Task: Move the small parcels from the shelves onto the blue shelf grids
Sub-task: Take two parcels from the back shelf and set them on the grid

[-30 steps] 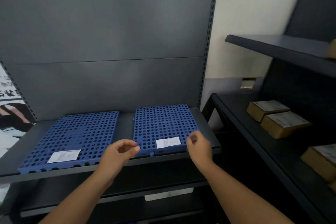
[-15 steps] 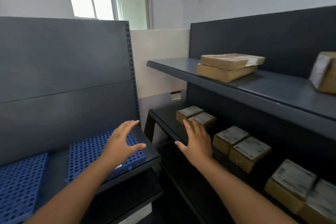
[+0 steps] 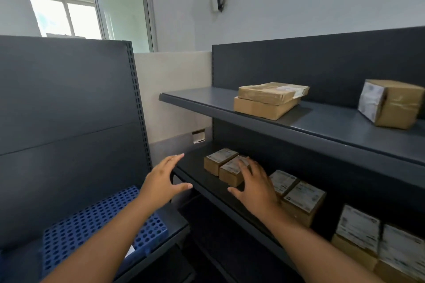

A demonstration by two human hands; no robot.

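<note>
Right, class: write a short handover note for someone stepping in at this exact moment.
Left hand: open, empty, in the air between the two shelf units.
Right hand: open, empty, fingers over the nearer of the first two small parcels on the lower shelf; grip not closed.
Blue shelf grid: down to the left; no parcel on the part in view.
Done: nothing moved, as far as can be seen.
Left: carry every small parcel along the lower shelf onto the grids.

You see small brown cardboard parcels (image 3: pixel 220 160) with white labels lying flat in pairs along the dark lower shelf (image 3: pixel 202 181); the perforated blue plastic grid (image 3: pixel 96 225) lies bare.
</note>
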